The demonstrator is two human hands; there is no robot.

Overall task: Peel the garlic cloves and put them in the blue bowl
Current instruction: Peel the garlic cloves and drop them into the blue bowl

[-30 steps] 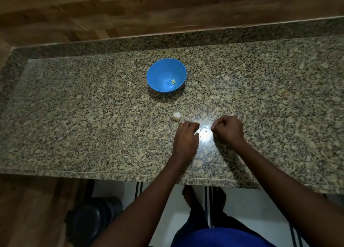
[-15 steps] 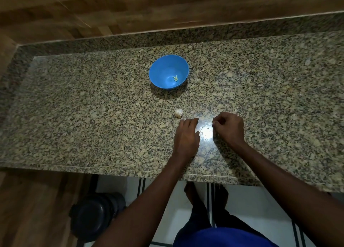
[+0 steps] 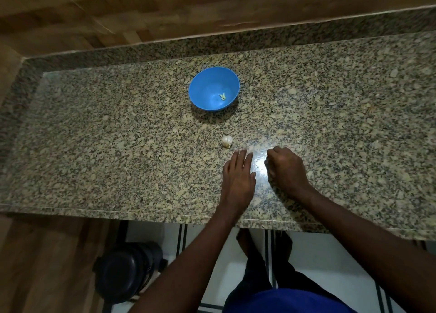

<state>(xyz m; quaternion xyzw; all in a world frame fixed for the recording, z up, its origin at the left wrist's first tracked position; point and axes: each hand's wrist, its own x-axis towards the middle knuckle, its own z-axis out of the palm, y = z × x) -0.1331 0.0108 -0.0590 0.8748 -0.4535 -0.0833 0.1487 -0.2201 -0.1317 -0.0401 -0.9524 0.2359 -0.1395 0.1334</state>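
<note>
The left hand lies flat on the counter, its grip open, fingers straight and pointing away from the person. Just beyond its fingertips, slightly to their left and not touching, sits the garlic, a small pale bulb or cluster in papery skin. The right hand rests close beside the left with its grip curled closed; whether it pinches a scrap of skin or nothing cannot be told. Well beyond both hands stands the blue bowl, with a few small pale yellow-green pieces, probably peeled cloves, lying near its bottom.

The garlic looks very light and firm, likely to roll or skid on the polished stone if nudged. Its skin should be dry, thin and brittle, tearing in flakes. A sensible hold would be a pinch across its rounded sides with thumb and two fingers, leaving the root end free so the other hand can pry cloves apart and strip the skin
</note>
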